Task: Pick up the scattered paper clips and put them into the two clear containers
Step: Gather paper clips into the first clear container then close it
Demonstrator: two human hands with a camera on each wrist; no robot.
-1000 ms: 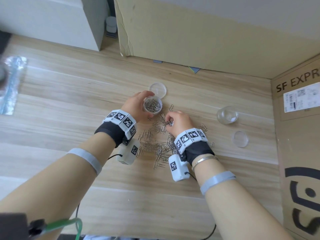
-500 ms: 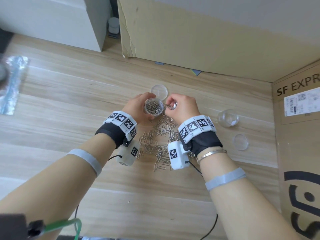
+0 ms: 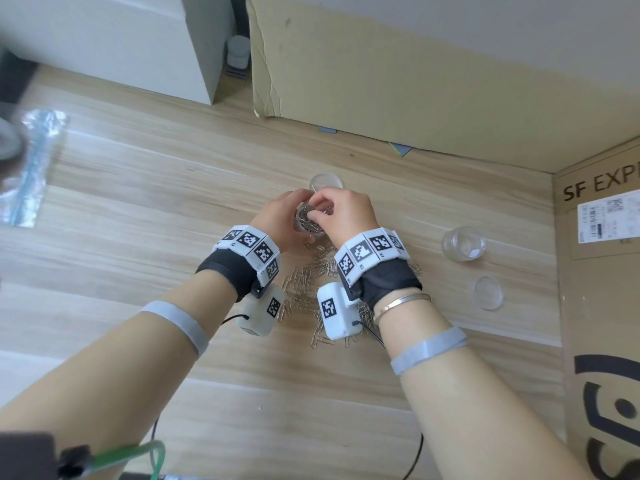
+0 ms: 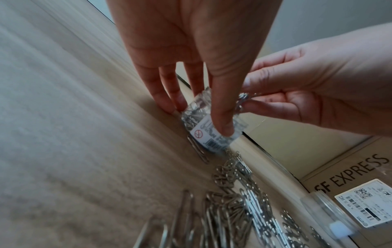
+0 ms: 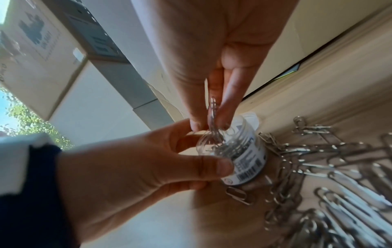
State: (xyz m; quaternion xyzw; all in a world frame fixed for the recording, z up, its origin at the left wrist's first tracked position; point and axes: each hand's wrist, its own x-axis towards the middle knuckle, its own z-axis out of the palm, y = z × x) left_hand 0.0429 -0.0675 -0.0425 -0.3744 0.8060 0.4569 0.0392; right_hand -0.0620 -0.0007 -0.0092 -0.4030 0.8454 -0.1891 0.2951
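My left hand (image 3: 282,218) grips a small clear container (image 3: 306,223) with a white barcode label (image 4: 212,136), partly filled with silver paper clips. My right hand (image 3: 341,209) is over its mouth, pinching a few paper clips (image 5: 213,114) between thumb and fingers, their lower ends inside the container (image 5: 237,151). A heap of loose paper clips (image 3: 311,282) lies on the wooden table just below both wrists. A second clear container (image 3: 463,243) stands with nothing in it to the right.
A clear lid (image 3: 326,181) lies just beyond the hands and another lid (image 3: 487,292) near the second container. Cardboard boxes (image 3: 595,289) wall the right and far sides. A plastic bag (image 3: 29,168) lies at the far left.
My right hand rose from the heap with clips and moved left and away, ending over the container that my left hand holds. The left hand stayed nearly still.
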